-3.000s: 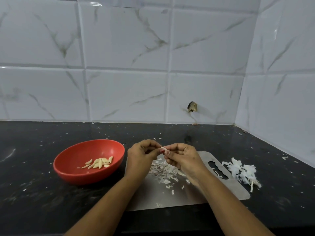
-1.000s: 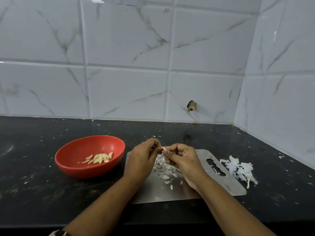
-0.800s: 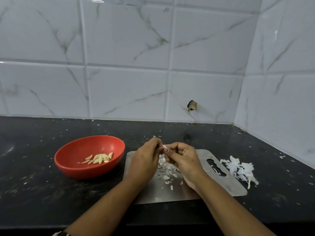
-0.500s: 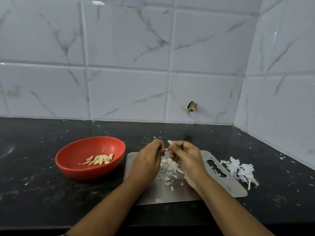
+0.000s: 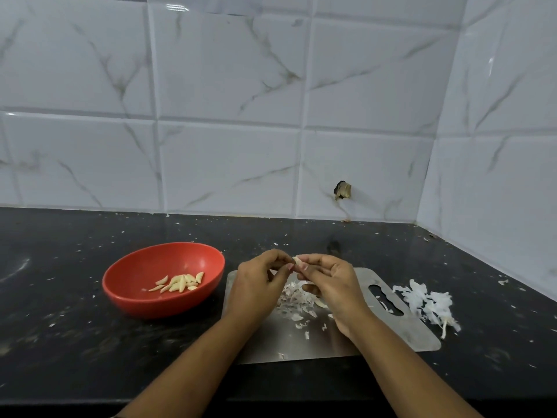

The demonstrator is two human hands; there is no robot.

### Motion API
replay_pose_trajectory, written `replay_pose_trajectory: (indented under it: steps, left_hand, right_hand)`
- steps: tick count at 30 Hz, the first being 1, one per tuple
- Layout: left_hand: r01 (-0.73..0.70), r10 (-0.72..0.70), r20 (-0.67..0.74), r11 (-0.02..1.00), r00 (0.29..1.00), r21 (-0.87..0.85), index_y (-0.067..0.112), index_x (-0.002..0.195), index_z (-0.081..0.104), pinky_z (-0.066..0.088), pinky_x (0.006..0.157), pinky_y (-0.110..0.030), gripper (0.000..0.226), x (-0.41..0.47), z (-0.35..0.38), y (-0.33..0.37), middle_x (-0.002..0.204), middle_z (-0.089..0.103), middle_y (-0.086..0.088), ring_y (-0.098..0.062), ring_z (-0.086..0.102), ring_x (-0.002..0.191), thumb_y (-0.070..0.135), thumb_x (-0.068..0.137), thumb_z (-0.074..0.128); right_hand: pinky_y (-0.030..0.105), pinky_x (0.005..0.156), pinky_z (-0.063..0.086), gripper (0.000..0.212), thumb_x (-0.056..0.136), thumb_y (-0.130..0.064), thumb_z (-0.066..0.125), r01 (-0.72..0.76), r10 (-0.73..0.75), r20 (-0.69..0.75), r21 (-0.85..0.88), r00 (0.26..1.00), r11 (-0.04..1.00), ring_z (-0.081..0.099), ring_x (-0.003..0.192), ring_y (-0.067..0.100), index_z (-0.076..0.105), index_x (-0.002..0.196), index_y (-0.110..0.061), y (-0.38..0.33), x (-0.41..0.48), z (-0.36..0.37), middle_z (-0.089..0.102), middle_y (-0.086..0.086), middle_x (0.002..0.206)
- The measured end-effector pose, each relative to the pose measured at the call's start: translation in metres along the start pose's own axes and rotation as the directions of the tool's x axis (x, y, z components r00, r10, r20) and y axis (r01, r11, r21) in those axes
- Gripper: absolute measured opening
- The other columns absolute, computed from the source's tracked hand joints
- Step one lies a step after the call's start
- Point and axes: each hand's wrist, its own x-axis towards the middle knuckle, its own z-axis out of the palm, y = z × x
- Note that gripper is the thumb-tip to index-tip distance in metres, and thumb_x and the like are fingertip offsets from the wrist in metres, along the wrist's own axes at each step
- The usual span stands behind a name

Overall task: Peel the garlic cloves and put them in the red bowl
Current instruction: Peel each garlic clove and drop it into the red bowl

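Red bowl (image 5: pixel 162 303) sits on the black counter (image 5: pixel 60 342), left of the steel cutting board (image 5: pixel 407 336), near its left edge but apart from it. In the bowl is a small cluster of peeled cloves (image 5: pixel 179 283), pale yellow, lying on the floor toward the right side.

On the board there are loose skin scraps (image 5: pixel 294 300) under the hands. A heap of white papery skin (image 5: pixel 428 306) lies on the counter just off the board's right end, by the handle slot.

The board's near edge lies close to the counter's front edge. The tiled wall (image 5: pixel 226 161) runs across the back and turns a corner at the right. Open counter lies left of the bowl and behind the hands.

The garlic clove (image 5: pixel 297 260) is held above the board's far edge. The right hand (image 5: pixel 331 285) pinches it between thumb and fingertips. The left hand (image 5: pixel 256 288), fingers curled, pinches at the same clove from the left. Only its pale tip shows, pointing up and toward the wall. The rest is hidden, so its long axis cannot be fixed.
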Motion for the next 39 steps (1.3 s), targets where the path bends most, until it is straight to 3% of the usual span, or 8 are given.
replay_pose_trajectory:
  steps: [3, 8, 17, 21, 26, 30, 35, 39]
  left_hand:
    - [0.052, -0.055, -0.035, 0.996, 0.998, -0.068, 0.031, 0.077, 0.072, 0.044, 0.061, -0.01, 0.017, 0.001, -0.002, 0.002, 0.073, 0.069, 0.021, 0.003, 0.063, 0.071, 0.015, 0.085, 0.071]
    - [0.141, -0.141, 0.008, 0.977, 0.99, -0.159, 0.022, 0.079, 0.076, 0.053, 0.067, -0.028, 0.011, 0.004, -0.002, -0.001, 0.073, 0.072, 0.011, -0.007, 0.066, 0.07, 0.013, 0.084, 0.072]
    - [0.164, -0.159, 0.044, 0.974, 0.986, -0.155, 0.02, 0.079, 0.076, 0.054, 0.066, -0.028, 0.009, 0.003, -0.004, -0.002, 0.071, 0.072, 0.007, -0.009, 0.067, 0.069, 0.015, 0.084, 0.071]
    - [0.184, -0.18, 0.043, 0.974, 0.983, -0.136, 0.024, 0.074, 0.075, 0.057, 0.067, -0.036, 0.009, 0.002, -0.006, 0.001, 0.068, 0.071, 0.008, -0.011, 0.068, 0.067, 0.018, 0.081, 0.072]
    - [0.215, -0.214, 0.024, 0.969, 0.977, -0.121, 0.025, 0.068, 0.073, 0.052, 0.061, -0.033, 0.014, 0.002, -0.007, 0.003, 0.062, 0.069, 0.007, -0.01, 0.064, 0.059, 0.014, 0.078, 0.072]
    - [0.222, -0.219, 0.039, 0.954, 0.975, -0.202, 0.022, 0.069, 0.073, 0.05, 0.06, -0.033, 0.009, 0.001, -0.008, 0.007, 0.063, 0.069, 0.004, -0.009, 0.061, 0.057, 0.027, 0.071, 0.066]
    - [0.244, -0.245, 0.025, 0.943, 0.969, -0.225, 0.021, 0.068, 0.073, 0.049, 0.061, -0.033, 0.019, 0.002, -0.007, 0.007, 0.062, 0.069, 0.002, -0.007, 0.058, 0.055, 0.009, 0.081, 0.067]
    - [0.257, -0.26, 0.02, 0.935, 0.965, -0.246, 0.021, 0.068, 0.073, 0.049, 0.06, -0.032, 0.019, 0.001, -0.007, 0.007, 0.064, 0.07, -0.001, -0.008, 0.057, 0.055, 0.009, 0.081, 0.068]
  right_hand:
    - [0.019, 0.063, 0.052, 0.007, 0.087, -0.012, 0.069, 0.007, -0.005, 0.038, -0.05, 0.999, 0.999, 0.07, 0.079, 0.011, 0.073, 0.093, -0.013, 0.0, -0.001, 0.0, 0.076, 0.005, 0.085]
    - [0.021, 0.063, 0.054, 0.006, 0.087, -0.01, 0.069, 0.04, -0.035, 0.046, -0.099, 0.998, 0.994, 0.069, 0.077, 0.015, 0.072, 0.092, -0.008, 0.004, 0.0, -0.001, 0.075, 0.009, 0.083]
    - [0.021, 0.062, 0.054, 0.007, 0.087, -0.012, 0.07, 0.103, -0.095, 0.054, -0.172, 0.994, 0.98, 0.07, 0.076, 0.014, 0.074, 0.091, -0.009, 0.006, 0.0, 0.0, 0.075, 0.007, 0.08]
    - [0.022, 0.063, 0.055, 0.007, 0.088, -0.012, 0.069, 0.117, -0.105, 0.069, -0.195, 0.992, 0.974, 0.07, 0.076, 0.015, 0.073, 0.09, -0.008, 0.008, 0.0, 0.001, 0.074, 0.007, 0.078]
    - [0.022, 0.061, 0.053, 0.007, 0.09, -0.008, 0.065, 0.118, -0.102, 0.089, -0.199, 0.991, 0.973, 0.066, 0.069, 0.011, 0.072, 0.09, -0.007, 0.009, 0.0, 0.003, 0.072, 0.007, 0.075]
    - [0.025, 0.062, 0.054, 0.012, 0.093, -0.005, 0.062, 0.079, -0.069, 0.092, -0.104, 0.993, 0.991, 0.067, 0.07, 0.015, 0.063, 0.103, -0.011, 0.008, 0.0, 0.003, 0.073, 0.009, 0.077]
    - [0.024, 0.063, 0.053, 0.008, 0.095, -0.004, 0.057, 0.07, -0.066, 0.101, -0.034, 0.993, 0.997, 0.065, 0.072, 0.012, 0.063, 0.097, -0.007, 0.006, 0.0, 0.004, 0.071, 0.006, 0.078]
    - [0.024, 0.066, 0.054, 0.009, 0.089, -0.012, 0.067, 0.099, -0.092, 0.104, -0.06, 0.99, 0.993, 0.067, 0.077, 0.014, 0.066, 0.098, -0.009, 0.006, -0.001, 0.004, 0.072, 0.011, 0.082]
